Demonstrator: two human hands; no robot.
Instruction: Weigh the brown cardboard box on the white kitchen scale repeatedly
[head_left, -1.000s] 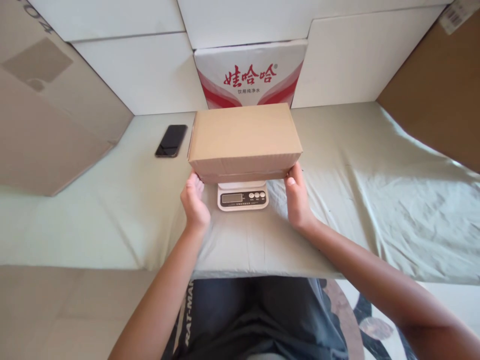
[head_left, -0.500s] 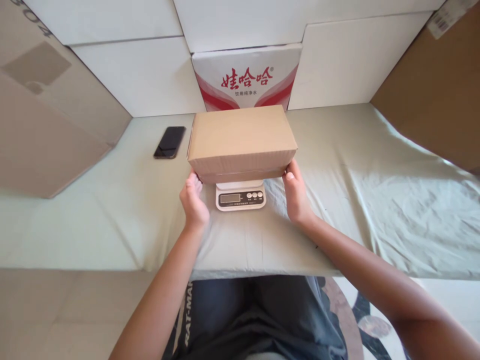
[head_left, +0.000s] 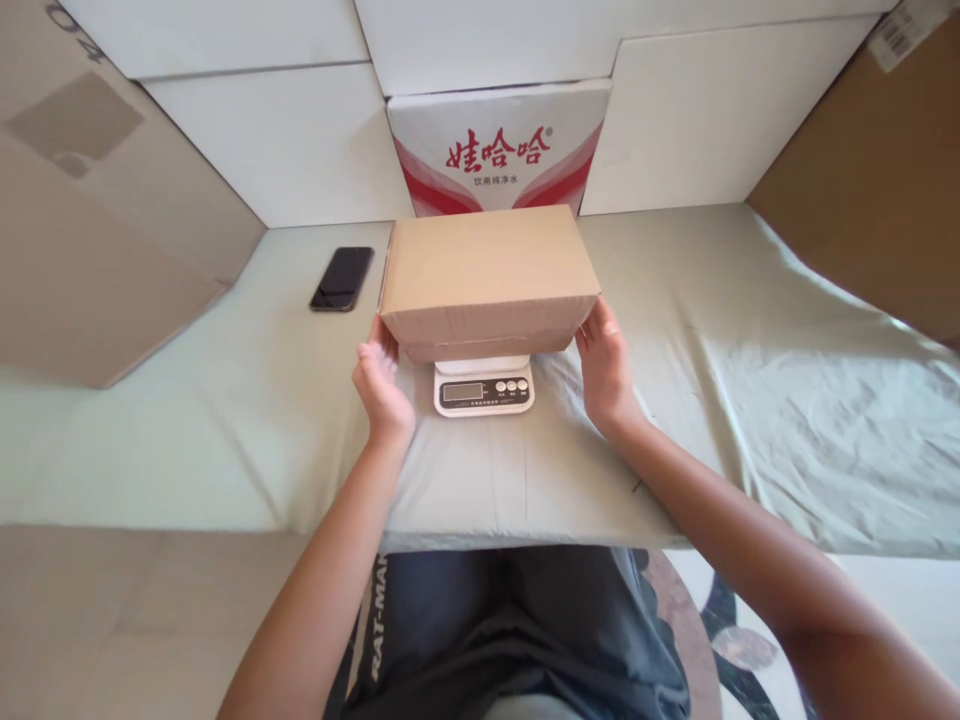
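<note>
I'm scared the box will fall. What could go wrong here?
The cardboard box is much wider than the small scale under it, so it might tip if the left hand and right hand let go unevenly. It also overhangs toward the display, which could make the reading hard to see.

left hand (head_left: 381,380) and right hand (head_left: 604,366) risen along cardboard box (head_left: 487,275) ends
</note>
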